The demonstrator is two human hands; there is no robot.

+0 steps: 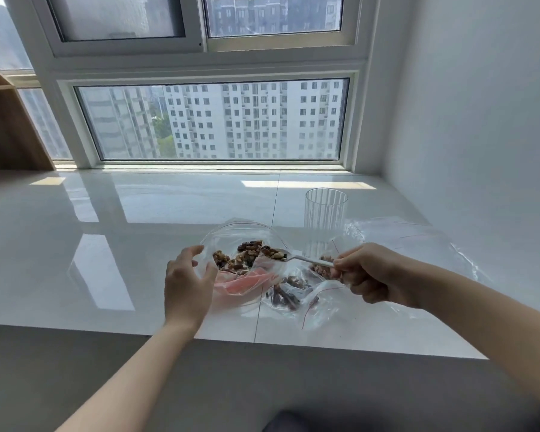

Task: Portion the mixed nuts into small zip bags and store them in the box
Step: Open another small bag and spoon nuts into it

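Observation:
A large clear bag [240,232] of mixed nuts [242,257] lies open on the white counter [122,244]. My left hand [186,283] holds its left edge, fingers curved round the plastic. My right hand [373,274] grips a metal spoon [296,258] whose bowl, loaded with nuts, sits at the bag's mouth. Small zip bags [296,293] with red seal lines lie below the spoon, holding some nuts. More clear zip bags [418,241] lie behind my right hand.
A ribbed clear glass [325,210] stands behind the bags. The counter's front edge runs just below the bags. A window spans the back and a white wall closes the right side. A wooden shelf [10,126] stands at the far left.

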